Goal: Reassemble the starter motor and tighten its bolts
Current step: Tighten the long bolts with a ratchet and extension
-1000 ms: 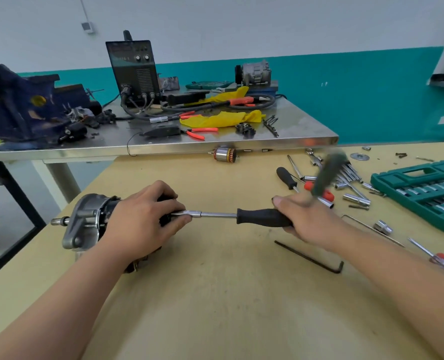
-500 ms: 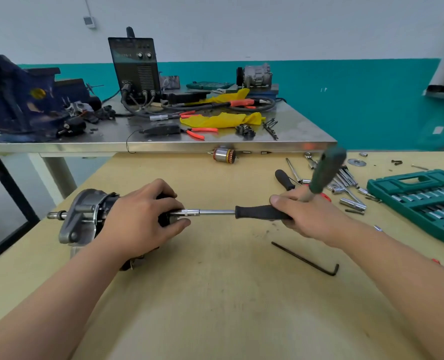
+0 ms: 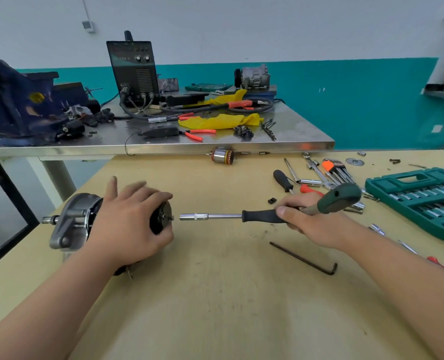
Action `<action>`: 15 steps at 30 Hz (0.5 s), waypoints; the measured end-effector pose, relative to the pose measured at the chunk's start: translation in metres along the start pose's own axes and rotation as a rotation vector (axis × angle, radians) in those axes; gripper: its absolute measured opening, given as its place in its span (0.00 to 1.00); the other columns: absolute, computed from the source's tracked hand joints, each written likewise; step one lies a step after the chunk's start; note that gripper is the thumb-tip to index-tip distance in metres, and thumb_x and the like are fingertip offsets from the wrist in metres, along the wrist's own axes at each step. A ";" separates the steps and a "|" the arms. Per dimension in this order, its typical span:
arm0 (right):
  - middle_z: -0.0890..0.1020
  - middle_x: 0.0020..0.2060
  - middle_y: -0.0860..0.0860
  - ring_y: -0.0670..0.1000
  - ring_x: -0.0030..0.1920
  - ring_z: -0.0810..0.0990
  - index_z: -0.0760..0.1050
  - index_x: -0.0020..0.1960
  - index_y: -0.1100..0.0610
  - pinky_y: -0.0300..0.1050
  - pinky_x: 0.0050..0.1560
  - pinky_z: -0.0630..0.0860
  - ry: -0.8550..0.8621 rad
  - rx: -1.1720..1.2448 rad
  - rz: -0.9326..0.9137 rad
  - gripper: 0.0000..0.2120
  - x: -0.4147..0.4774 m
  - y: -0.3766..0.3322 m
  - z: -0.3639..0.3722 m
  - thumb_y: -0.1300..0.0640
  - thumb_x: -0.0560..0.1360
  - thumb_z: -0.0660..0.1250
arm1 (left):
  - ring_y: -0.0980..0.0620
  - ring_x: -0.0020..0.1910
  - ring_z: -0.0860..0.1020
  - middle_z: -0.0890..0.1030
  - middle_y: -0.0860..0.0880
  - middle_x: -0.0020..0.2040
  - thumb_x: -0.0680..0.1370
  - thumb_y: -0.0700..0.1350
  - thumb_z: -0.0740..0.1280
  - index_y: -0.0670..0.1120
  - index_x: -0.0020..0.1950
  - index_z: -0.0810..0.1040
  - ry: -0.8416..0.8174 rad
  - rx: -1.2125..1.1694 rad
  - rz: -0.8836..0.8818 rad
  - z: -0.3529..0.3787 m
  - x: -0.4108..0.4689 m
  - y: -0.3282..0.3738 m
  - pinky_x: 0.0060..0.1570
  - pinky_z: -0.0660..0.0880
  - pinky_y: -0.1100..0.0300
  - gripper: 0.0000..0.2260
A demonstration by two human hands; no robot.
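The starter motor (image 3: 70,224) lies on its side at the left of the wooden table, silver nose housing pointing left. My left hand (image 3: 127,219) lies over its black body, thumb and one finger curled round the end, two other fingers lifted and blurred. The black end cap (image 3: 162,216) with a small stud shows past my fingers. My right hand (image 3: 309,216) grips the black handle of a socket driver (image 3: 215,216), held level; its socket tip is a short gap away from the end cap. The same hand also holds a green-handled ratchet (image 3: 340,197) sticking up to the right.
A black Allen key (image 3: 304,258) lies in front of my right hand. An open green socket case (image 3: 418,196) sits at the right, with loose sockets, wrenches (image 3: 319,175) and a black screwdriver (image 3: 280,179) behind. An armature (image 3: 222,155) lies near the steel bench (image 3: 163,149).
The driver's socket has come off the motor's end and moved right, leaving a gap. My left hand has slid back along the body and lifted two fingers, uncovering the end cap.
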State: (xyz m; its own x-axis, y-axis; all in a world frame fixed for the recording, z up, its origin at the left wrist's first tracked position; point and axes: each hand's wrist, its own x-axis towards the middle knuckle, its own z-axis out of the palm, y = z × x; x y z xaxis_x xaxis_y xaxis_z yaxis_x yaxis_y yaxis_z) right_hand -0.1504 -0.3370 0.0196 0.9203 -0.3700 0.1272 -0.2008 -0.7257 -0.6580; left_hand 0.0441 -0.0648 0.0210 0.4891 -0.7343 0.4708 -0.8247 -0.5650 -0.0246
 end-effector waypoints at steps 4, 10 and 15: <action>0.78 0.36 0.37 0.33 0.41 0.75 0.75 0.40 0.40 0.31 0.37 0.66 0.010 -0.058 0.022 0.09 -0.001 0.003 0.011 0.47 0.78 0.62 | 0.46 0.45 0.81 0.84 0.52 0.46 0.65 0.58 0.61 0.49 0.57 0.83 0.022 -0.062 -0.063 -0.002 0.006 0.005 0.46 0.73 0.55 0.25; 0.78 0.31 0.36 0.35 0.33 0.75 0.76 0.40 0.42 0.35 0.34 0.67 0.048 -0.005 -0.039 0.09 -0.002 0.009 0.004 0.49 0.78 0.61 | 0.45 0.39 0.81 0.84 0.51 0.42 0.65 0.56 0.61 0.46 0.51 0.85 0.144 -0.183 0.049 -0.003 0.006 0.016 0.41 0.74 0.57 0.24; 0.78 0.31 0.41 0.40 0.33 0.74 0.77 0.40 0.42 0.34 0.34 0.66 0.044 0.001 -0.071 0.10 -0.003 0.018 -0.003 0.49 0.79 0.61 | 0.45 0.39 0.81 0.84 0.52 0.41 0.65 0.56 0.61 0.46 0.50 0.85 0.155 -0.197 0.080 -0.002 0.008 0.022 0.40 0.76 0.55 0.22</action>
State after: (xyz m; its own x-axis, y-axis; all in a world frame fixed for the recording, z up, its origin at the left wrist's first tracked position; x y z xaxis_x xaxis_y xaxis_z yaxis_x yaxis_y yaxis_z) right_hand -0.1574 -0.3506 0.0097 0.9165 -0.3428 0.2064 -0.1351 -0.7506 -0.6468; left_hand 0.0298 -0.0824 0.0262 0.3834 -0.6983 0.6045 -0.9057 -0.4125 0.0978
